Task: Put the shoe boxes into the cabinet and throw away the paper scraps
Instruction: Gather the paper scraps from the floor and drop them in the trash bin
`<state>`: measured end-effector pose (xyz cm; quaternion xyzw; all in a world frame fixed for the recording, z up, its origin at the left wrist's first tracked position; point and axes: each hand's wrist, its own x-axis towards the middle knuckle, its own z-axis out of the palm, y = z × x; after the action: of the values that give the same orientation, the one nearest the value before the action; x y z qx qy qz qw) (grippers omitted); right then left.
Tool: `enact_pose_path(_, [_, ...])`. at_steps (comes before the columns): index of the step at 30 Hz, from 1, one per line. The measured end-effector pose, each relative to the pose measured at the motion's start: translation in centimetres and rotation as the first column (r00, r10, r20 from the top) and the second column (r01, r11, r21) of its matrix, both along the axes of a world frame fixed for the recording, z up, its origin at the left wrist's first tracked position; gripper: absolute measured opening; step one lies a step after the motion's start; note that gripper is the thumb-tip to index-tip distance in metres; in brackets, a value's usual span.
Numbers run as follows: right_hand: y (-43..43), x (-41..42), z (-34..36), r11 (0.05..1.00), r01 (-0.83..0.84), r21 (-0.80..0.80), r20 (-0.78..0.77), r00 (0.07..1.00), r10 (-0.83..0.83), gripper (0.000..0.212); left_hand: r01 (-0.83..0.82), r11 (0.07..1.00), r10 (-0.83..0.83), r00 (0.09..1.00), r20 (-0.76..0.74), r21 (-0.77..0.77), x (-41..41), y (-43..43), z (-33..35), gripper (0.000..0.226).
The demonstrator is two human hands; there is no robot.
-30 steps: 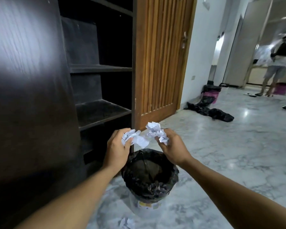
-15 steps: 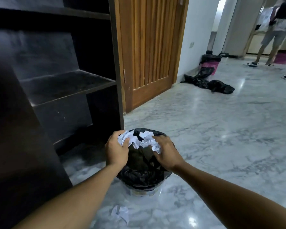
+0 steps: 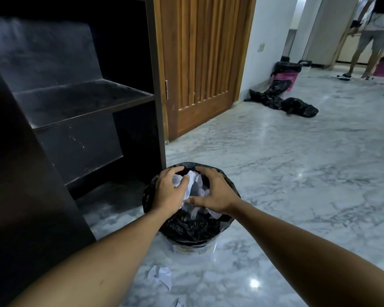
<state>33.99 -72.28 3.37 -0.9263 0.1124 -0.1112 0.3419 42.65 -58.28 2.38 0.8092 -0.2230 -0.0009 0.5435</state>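
While both hands hang over the mouth of the bin (image 3: 195, 248), the scraps (image 3: 192, 185) sit bunched between them, just inside the rim. The left hand (image 3: 166, 193) has its fingers curled round the wad, thumb pressed onto the paper. The right hand (image 3: 215, 193) arches over the other side, fingers bent down and thumb reaching under, so it too seems to grip the paper.

To do this well, I judge both hands should go lower into the opening before letting go. Crumpled paper is light and springy and will bounce off a rim if dropped from above. Opening the fingers together, palms facing in, should keep stray bits from slipping out sideways. The liner (image 3: 186, 227) is thin, glossy black plastic, folded loosely over the edge, so a push on it could drag it into the bin.

One more piece (image 3: 160, 276) lies flat and creased on the floor (image 3: 275, 196), near the bin on the person's side, and needs picking up. The floor is polished grey marble, slick and reflective.

The cabinet (image 3: 31, 196) beside the bin is dark wood with a dusty matt shelf (image 3: 82, 100). No shoe boxes are in view.
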Motion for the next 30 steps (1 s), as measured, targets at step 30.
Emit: enact_pose_path(30, [9.0,-7.3,5.2,0.991,-0.120,-0.053,0.173,0.977,0.127,0.048,-0.122,0.990,0.105,0.974,0.201,0.074,-4.0,12.5,1.8,0.023])
